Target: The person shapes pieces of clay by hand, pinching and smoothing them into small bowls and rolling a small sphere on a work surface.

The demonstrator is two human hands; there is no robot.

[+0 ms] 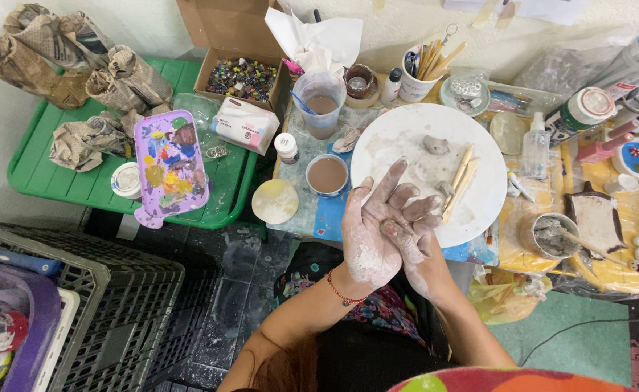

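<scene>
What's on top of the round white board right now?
On the round white board: a small clay lump, wooden modelling sticks and clay smears. Both hands, pressed together, cover its near edge.

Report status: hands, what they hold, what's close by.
Left hand palm up, clay-smeared, fingers spread. Right hand pressed against its palm; can't tell if any clay sits between. White round board beyond, with wooden tools and a clay lump.
</scene>
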